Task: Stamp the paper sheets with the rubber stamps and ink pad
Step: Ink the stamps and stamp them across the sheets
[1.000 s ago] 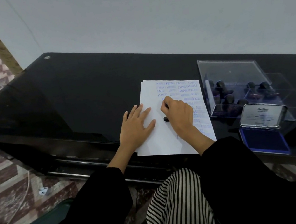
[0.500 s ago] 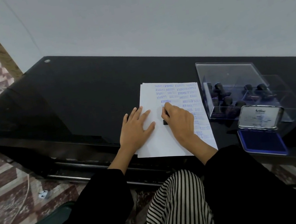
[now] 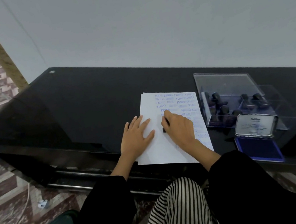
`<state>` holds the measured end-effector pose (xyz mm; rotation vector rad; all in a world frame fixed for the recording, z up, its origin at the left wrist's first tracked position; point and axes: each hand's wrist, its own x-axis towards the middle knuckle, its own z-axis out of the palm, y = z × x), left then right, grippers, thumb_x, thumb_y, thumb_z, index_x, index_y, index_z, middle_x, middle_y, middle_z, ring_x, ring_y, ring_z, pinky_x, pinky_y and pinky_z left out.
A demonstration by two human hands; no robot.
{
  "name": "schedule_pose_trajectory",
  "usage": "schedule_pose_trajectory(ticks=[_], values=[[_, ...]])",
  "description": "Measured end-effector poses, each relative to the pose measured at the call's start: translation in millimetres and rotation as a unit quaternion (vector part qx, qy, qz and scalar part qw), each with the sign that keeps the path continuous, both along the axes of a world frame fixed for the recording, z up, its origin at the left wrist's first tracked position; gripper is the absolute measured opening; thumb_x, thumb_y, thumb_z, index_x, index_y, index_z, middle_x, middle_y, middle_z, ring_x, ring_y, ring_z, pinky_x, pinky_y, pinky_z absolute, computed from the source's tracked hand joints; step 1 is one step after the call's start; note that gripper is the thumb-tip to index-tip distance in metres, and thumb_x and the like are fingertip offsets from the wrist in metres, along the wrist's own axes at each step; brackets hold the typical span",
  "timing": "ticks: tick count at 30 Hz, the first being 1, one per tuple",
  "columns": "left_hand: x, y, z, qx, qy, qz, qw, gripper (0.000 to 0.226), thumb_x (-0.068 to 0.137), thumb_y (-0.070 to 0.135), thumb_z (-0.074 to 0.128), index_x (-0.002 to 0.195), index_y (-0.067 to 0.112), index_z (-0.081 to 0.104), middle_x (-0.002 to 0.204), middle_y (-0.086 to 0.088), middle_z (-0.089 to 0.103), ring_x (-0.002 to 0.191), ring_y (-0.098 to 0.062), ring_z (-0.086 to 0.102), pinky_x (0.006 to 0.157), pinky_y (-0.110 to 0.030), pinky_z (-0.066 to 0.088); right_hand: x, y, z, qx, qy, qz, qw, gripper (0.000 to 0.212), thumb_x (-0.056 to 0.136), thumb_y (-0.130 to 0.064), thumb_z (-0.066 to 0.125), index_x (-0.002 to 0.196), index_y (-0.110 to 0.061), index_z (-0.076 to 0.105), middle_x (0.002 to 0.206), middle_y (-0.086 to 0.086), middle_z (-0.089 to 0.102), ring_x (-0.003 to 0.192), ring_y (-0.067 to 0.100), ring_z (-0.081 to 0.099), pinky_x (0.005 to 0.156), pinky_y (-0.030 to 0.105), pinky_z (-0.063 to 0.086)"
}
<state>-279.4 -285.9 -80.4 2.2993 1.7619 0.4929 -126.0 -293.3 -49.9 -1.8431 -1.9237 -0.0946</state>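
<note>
On the paper sheets (image 3: pixel 161 149), left hand (image 3: pixel 136 136) lies flat (fingers spread); right hand (image 3: pixel 179 128) grips a stamp (image 3: pixel 164 129).

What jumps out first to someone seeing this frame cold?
The white paper stack mid-table, its right side crowded with blue stamp prints, stands out against the black glass table. On it the left hand lies flat while the right hand grips a small dark stamp on the sheet. At the right sit a clear box of spare stamps and, nearer the person, an open blue ink pad.
</note>
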Motion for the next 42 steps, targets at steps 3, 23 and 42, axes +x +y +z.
schedule_pose_trajectory(ticks=[3, 23, 42], values=[[-0.7, -0.2, 0.6, 0.000, -0.017, -0.005, 1.000, 0.051, 0.097, 0.045, 0.036, 0.144, 0.027, 0.031, 0.156, 0.004, 0.019, 0.145, -0.012, 0.009, 0.118, -0.033, 0.001, 10.6, -2.5, 9.7, -0.034, 0.026, -0.007, 0.999, 0.028, 0.100, -0.026, 0.032, 0.075, -0.013, 0.034, 0.052, -0.006, 0.034, 0.044, 0.011, 0.028, 0.043, 0.025, 0.019], [68.3, 9.2, 51.3, 0.039, -0.198, -0.114, 0.973, 0.019, 0.094, 0.016, 0.049, 0.107, 0.015, 0.063, 0.119, 0.001, 0.058, 0.112, -0.011, 0.051, 0.094, -0.016, 0.034, 147.1, -17.2, 85.7, 0.002, 0.192, -0.050, 0.980, 0.026, 0.099, -0.036, 0.037, 0.094, -0.012, 0.031, 0.063, -0.005, 0.043, 0.055, 0.015, 0.043, 0.047, 0.027, 0.027], [219.4, 89.2, 74.6, 0.020, -0.135, -0.236, 0.962, 0.033, 0.090, 0.009, 0.048, 0.121, 0.013, 0.059, 0.129, -0.002, 0.056, 0.118, -0.017, 0.051, 0.100, -0.028, 0.040, 223.7, 73.2, 82.9, -0.082, 0.022, -0.107, 0.991, 0.026, 0.094, -0.039, 0.050, 0.106, -0.019, 0.062, 0.102, 0.006, 0.069, 0.096, 0.025, 0.062, 0.066, 0.027, 0.038]])
